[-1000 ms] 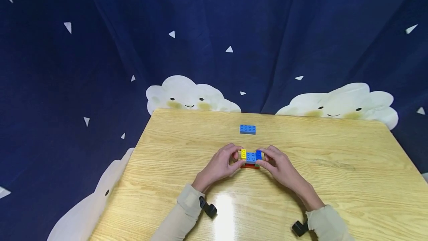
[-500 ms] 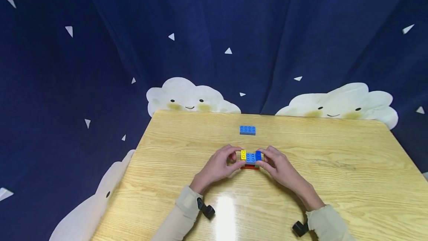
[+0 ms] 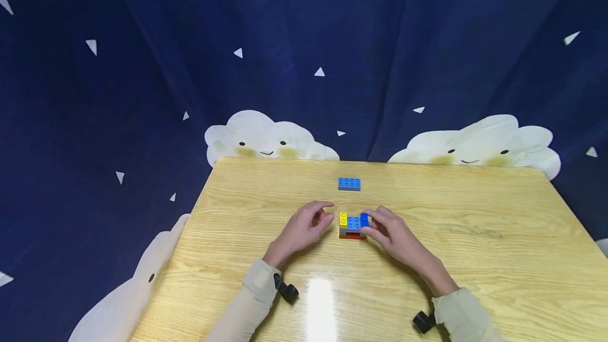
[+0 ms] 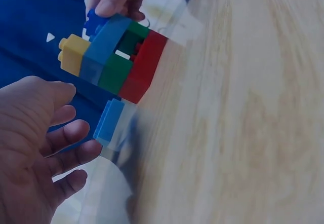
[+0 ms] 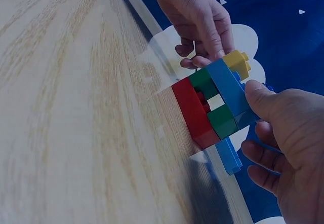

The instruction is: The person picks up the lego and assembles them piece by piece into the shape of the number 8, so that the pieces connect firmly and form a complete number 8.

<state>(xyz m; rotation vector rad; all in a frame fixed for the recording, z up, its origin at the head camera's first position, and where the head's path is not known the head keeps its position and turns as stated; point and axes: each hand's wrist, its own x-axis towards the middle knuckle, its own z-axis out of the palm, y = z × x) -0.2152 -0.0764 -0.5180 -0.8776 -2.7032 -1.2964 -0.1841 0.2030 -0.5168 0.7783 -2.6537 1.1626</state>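
Observation:
A block stack stands on the table, red brick (image 4: 144, 67) at the bottom, two green bricks (image 4: 115, 73) with a gap between them, then a light blue brick (image 5: 230, 89). On top sit a yellow brick (image 3: 343, 219) at the left end and a dark blue brick (image 3: 364, 219) at the right end. My right hand (image 3: 401, 239) pinches the dark blue brick between thumb and fingers. To the left of the stack, apart from it, my left hand (image 3: 296, 231) holds nothing, its fingers loosely bent.
Behind the stack lies a separate light blue brick (image 3: 349, 184) on the wooden table (image 3: 266, 189). A dark blue curtain (image 3: 285, 41) with white triangles and clouds hangs behind the table's far edge.
My left hand has let go of the yellow brick and moved left, away from the stack. My right hand keeps its pinch on the dark blue brick.

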